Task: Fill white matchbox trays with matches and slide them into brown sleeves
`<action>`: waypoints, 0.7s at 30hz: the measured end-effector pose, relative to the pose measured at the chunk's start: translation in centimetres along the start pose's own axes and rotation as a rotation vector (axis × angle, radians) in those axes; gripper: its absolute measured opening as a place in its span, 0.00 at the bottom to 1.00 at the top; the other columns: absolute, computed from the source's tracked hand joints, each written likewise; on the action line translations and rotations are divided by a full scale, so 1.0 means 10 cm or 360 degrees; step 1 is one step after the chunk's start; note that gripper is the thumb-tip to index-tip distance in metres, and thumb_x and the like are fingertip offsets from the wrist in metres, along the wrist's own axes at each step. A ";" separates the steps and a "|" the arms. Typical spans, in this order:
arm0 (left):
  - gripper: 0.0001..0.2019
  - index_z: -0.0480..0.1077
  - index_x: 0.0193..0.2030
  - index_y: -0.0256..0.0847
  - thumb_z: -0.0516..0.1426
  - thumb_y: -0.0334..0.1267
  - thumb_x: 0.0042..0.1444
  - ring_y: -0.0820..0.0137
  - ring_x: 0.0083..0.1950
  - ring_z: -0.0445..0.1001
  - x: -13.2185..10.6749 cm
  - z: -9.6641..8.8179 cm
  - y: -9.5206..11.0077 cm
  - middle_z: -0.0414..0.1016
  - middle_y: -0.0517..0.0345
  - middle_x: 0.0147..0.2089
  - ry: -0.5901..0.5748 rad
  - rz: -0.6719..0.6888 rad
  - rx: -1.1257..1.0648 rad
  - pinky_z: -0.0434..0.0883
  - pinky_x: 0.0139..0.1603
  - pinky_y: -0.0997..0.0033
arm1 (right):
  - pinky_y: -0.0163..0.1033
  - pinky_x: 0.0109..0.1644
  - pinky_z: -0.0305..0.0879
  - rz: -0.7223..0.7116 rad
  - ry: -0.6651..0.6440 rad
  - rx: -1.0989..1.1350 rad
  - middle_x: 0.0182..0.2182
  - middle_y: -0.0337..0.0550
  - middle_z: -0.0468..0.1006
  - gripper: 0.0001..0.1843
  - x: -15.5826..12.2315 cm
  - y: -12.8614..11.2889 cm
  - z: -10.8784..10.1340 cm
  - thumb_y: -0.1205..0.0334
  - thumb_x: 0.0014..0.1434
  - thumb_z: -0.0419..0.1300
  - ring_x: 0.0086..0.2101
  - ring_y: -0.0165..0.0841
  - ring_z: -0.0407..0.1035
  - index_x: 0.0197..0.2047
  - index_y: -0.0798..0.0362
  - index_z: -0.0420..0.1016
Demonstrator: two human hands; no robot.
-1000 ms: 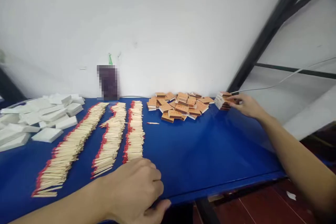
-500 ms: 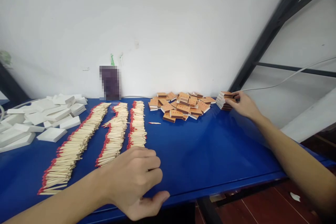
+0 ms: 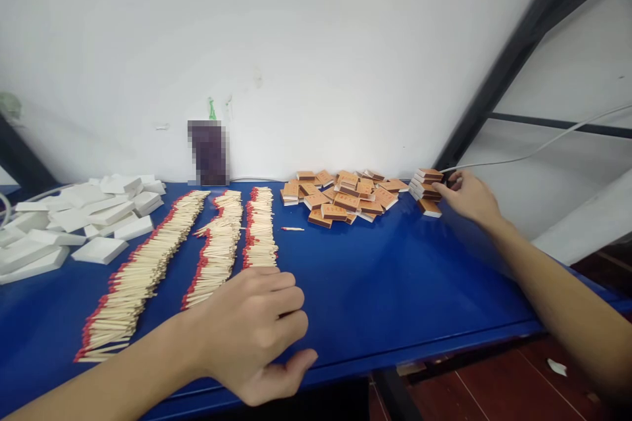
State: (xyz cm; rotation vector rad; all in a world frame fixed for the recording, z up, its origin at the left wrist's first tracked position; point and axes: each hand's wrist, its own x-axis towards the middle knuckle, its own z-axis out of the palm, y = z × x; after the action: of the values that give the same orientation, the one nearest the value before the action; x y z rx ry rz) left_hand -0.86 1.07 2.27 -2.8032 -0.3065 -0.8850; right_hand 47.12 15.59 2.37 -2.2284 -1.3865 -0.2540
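At the back right, my right hand [image 3: 469,197] is beside a stack of orange-brown matchboxes [image 3: 425,185] with white ends. Its thumb touches the near right side of the stack, while the fingers are apart from the thumb behind the corner. One box at the bottom juts toward me. My left hand [image 3: 261,335] hovers over the table's near part, fingers loosely curled and thumb held away from them; nothing shows in it. Beyond it run rows of red-tipped matches [image 3: 259,230], the nearest row partly hidden by the hand. A single match [image 3: 292,229] lies to the right of them.
A loose pile of matchboxes [image 3: 345,197] lies left of the stack. White box pieces [image 3: 99,210] are heaped at the left of the blue table [image 3: 395,283]. A wall, dark metal frame bars [image 3: 494,72] and a white cable [image 3: 543,145] border the back and right.
My right hand's fingers have drawn back to the right from the stack, showing more of it, including the jutting bottom box. The left hand has hardly moved.
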 end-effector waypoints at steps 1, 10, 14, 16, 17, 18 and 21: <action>0.14 0.62 0.20 0.40 0.55 0.35 0.57 0.70 0.24 0.50 0.00 0.00 0.00 0.58 0.61 0.22 -0.0004 0.0004 0.0009 0.51 0.22 0.65 | 0.55 0.47 0.70 0.0027 -0.0019 -0.0041 0.48 0.58 0.77 0.31 -0.02 0.00 -0.01 0.37 0.64 0.56 0.48 0.52 0.72 0.56 0.56 0.68; 0.14 0.62 0.20 0.40 0.55 0.33 0.57 0.70 0.24 0.52 0.03 -0.02 0.00 0.58 0.61 0.21 -0.0008 0.0044 0.0070 0.51 0.23 0.65 | 0.50 0.50 0.73 -0.0163 -0.0444 -0.0171 0.52 0.49 0.75 0.20 -0.14 -0.05 0.16 0.53 0.67 0.61 0.47 0.39 0.74 0.58 0.55 0.71; 0.15 0.61 0.20 0.41 0.54 0.32 0.58 0.70 0.23 0.54 0.04 -0.02 0.00 0.59 0.61 0.21 0.0009 0.0076 0.0062 0.53 0.24 0.65 | 0.49 0.50 0.74 -0.0334 -0.0388 -0.0087 0.52 0.48 0.75 0.18 -0.09 0.01 0.00 0.55 0.68 0.61 0.46 0.38 0.74 0.56 0.54 0.72; 0.14 0.61 0.20 0.41 0.54 0.32 0.57 0.70 0.23 0.54 0.04 -0.01 0.01 0.59 0.61 0.21 -0.0003 0.0083 0.0048 0.54 0.24 0.65 | 0.49 0.52 0.73 -0.0374 -0.0228 -0.0054 0.52 0.48 0.76 0.19 -0.04 0.06 -0.09 0.55 0.67 0.62 0.47 0.38 0.73 0.58 0.54 0.71; 0.14 0.61 0.20 0.41 0.54 0.32 0.57 0.70 0.23 0.55 0.04 0.00 0.01 0.59 0.61 0.21 -0.0014 0.0086 0.0042 0.54 0.24 0.65 | 0.50 0.53 0.72 -0.0388 -0.0159 -0.0048 0.53 0.48 0.75 0.19 -0.01 0.08 -0.11 0.56 0.67 0.62 0.49 0.39 0.73 0.58 0.53 0.71; 0.14 0.61 0.20 0.41 0.54 0.33 0.57 0.70 0.23 0.55 0.04 0.01 0.01 0.59 0.61 0.21 -0.0027 0.0089 0.0038 0.54 0.24 0.65 | 0.51 0.53 0.72 -0.0397 -0.0103 -0.0049 0.54 0.49 0.74 0.18 0.03 0.10 -0.11 0.56 0.68 0.61 0.49 0.40 0.73 0.58 0.53 0.71; 0.14 0.61 0.20 0.41 0.55 0.33 0.56 0.70 0.23 0.56 0.03 0.03 0.01 0.59 0.61 0.21 -0.0067 0.0090 0.0041 0.54 0.24 0.65 | 0.51 0.51 0.73 -0.0417 -0.0064 -0.0066 0.55 0.49 0.74 0.18 0.14 0.15 -0.05 0.56 0.68 0.60 0.49 0.40 0.73 0.58 0.53 0.71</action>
State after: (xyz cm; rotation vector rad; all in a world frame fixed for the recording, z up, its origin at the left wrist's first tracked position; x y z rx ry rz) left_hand -0.47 1.10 2.18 -2.7949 -0.2421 -0.8051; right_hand 49.13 15.96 2.89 -2.0917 -1.7103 -0.3316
